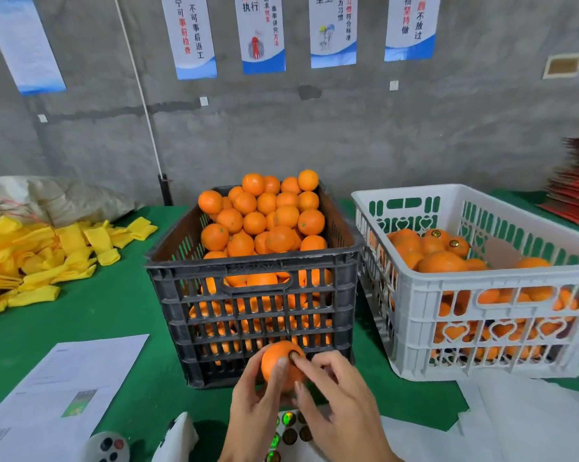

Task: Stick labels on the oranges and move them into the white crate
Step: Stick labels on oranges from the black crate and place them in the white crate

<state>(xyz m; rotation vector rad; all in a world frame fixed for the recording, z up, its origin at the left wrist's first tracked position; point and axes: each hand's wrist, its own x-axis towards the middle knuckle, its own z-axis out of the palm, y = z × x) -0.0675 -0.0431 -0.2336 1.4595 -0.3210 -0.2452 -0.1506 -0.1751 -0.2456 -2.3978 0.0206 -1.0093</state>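
Low centre of the frame: your left hand [260,400] cups the orange [281,365] to steady it while your right hand [339,400] presses a label [293,355] on with a fingertip, gripping nothing. The label sheet [289,428] lies just beneath for quick reach. The white crate [481,285] waits at right, part filled.

The black crate [255,295] at the centre and the white crate [481,311] at its 3 o'clock are both moulded plastic lattice, the white one slightly glossier. The oranges [261,218] heaped in the black one have dimpled, faintly shiny peel. Matt green cloth [91,315] covers the table, with yellow foam netting [31,261] at 9 o'clock, paper sheets [58,395] at 7 o'clock, and shiny foil labels [289,428] at 6 o'clock.
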